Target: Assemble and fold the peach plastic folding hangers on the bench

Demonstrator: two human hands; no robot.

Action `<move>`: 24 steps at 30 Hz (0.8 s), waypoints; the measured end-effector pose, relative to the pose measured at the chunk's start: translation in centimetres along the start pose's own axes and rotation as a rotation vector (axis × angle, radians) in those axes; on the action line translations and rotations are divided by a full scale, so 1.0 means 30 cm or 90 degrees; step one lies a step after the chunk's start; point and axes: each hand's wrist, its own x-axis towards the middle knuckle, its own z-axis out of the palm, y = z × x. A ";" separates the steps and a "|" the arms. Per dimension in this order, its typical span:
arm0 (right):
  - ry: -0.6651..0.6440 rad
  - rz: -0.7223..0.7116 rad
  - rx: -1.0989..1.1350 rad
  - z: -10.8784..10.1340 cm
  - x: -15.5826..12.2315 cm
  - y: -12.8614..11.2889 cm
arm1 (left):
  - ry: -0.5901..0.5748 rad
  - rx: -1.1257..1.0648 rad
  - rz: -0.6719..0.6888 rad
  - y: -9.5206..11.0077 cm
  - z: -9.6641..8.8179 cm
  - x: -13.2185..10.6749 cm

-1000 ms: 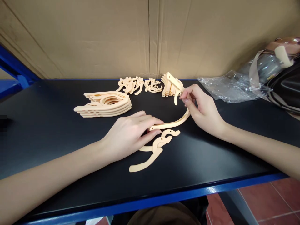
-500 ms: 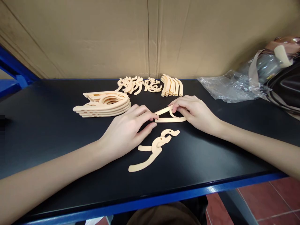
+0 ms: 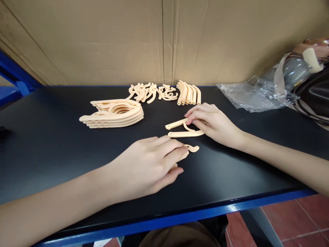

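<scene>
My right hand point(image 3: 213, 122) rests on a folded cream plastic hanger piece point(image 3: 180, 129) that lies on the black table point(image 3: 51, 144), its fingers curled over the piece's right end. My left hand point(image 3: 151, 164) lies over a second cream piece with a hook end point(image 3: 192, 148), fingers closed round it; most of that piece is hidden under the hand.
A stack of assembled cream hangers point(image 3: 114, 113) lies to the left. Behind are loose hook pieces point(image 3: 151, 92) and a row of curved arms point(image 3: 189, 93). Crumpled clear plastic point(image 3: 257, 94) and a dark bag point(image 3: 311, 82) sit at right. Cardboard point(image 3: 164, 37) walls the back.
My left hand left the folded piece and moved down onto the hooked piece nearer me. My right hand brought the arm down, folded it flat and holds it on the table.
</scene>
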 end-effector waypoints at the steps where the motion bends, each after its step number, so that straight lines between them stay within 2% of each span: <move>1: 0.012 -0.010 0.000 -0.003 0.000 -0.007 | -0.002 0.018 0.000 0.003 -0.001 0.001; 4: 0.028 -0.043 0.002 -0.011 -0.001 -0.032 | -0.002 0.078 0.013 0.008 0.002 0.005; 9: -0.087 -0.126 0.016 -0.010 -0.002 -0.046 | 0.002 0.145 0.056 0.008 0.005 0.002; 12: -0.119 -0.151 0.026 -0.007 0.000 -0.041 | 0.007 0.165 0.066 0.010 0.004 -0.001; 19: -0.100 -0.142 0.054 -0.004 0.000 -0.048 | 0.041 0.191 0.033 0.022 0.004 -0.006; 24: -0.127 -0.111 0.075 -0.007 -0.002 -0.050 | 0.068 0.207 0.006 0.016 0.008 -0.007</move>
